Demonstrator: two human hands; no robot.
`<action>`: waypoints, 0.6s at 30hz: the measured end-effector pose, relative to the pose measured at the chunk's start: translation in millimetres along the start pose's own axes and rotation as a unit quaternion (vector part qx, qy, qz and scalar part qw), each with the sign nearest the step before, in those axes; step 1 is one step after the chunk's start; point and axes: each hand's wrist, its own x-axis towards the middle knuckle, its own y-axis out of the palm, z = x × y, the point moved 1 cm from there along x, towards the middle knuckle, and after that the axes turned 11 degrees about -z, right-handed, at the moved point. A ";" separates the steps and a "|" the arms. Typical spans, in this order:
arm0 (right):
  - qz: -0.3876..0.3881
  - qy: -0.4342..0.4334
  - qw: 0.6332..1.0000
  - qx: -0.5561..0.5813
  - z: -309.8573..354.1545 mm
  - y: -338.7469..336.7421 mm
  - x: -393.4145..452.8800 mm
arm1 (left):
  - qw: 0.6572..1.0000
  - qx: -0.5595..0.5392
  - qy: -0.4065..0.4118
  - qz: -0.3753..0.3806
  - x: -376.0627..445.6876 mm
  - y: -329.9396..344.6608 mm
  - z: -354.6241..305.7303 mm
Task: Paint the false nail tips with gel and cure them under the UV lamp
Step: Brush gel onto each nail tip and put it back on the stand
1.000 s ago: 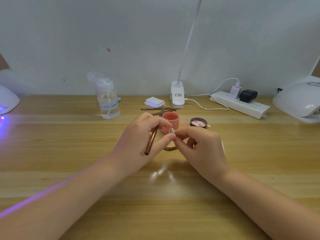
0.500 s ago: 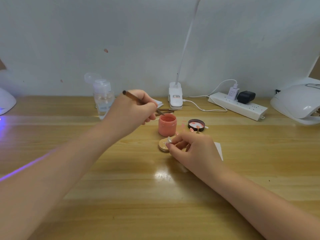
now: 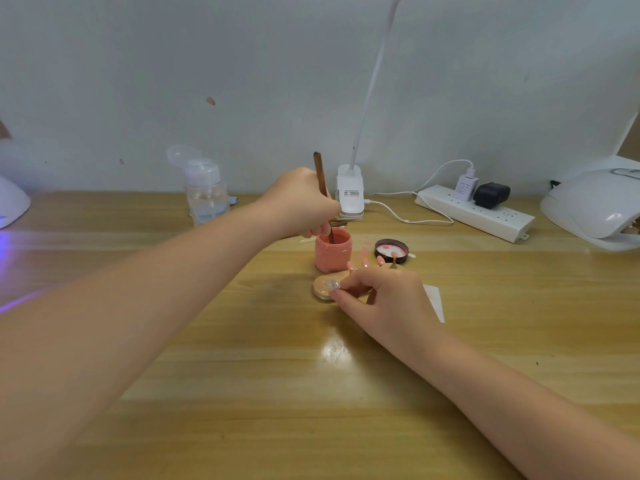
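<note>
Nail tip [image 3: 334, 284] pinched between thumb and forefinger of right hand [image 3: 384, 299], low over the table [image 3: 242, 393]; behind, left hand [image 3: 301, 202] grips brush [image 3: 322, 192], bristles dipped in pink gel jar [image 3: 333, 250]; UV lamp [image 3: 595, 206] far right.

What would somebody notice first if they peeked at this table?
Probably the pink jar of gel in the middle of the table, with the left hand dipping a brown brush into it. Just in front, the right hand pinches a tiny nail tip over a small round wooden stand. Purple light glows at the table's far left edge, beside a white lamp.
</note>
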 end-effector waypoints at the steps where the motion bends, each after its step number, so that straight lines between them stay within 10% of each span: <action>1: 0.001 -0.002 1.000 0.001 0.2 0.2 -0.2 | 1.000 0.005 -0.006 0.008 1.1 2.1 -0.1; 18: -0.010 0.032 0.999 0.041 1.2 -1.2 0.5 | 0.979 -0.144 -0.132 -0.054 6.9 -16.8 21.9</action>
